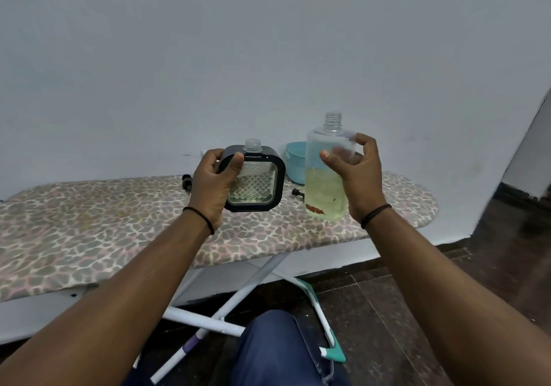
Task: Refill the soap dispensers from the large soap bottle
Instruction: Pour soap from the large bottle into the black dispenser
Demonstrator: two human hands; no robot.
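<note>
While the left hand (213, 182) grips the uncapped dispenser (255, 181) upright, the right hand (354, 173), grasping the soap bottle (328, 176), should tilt slowly, neck to neck.

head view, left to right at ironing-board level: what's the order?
Black pump head → left hand → square soap dispenser → teal basket → large soap bottle → right hand.
</note>
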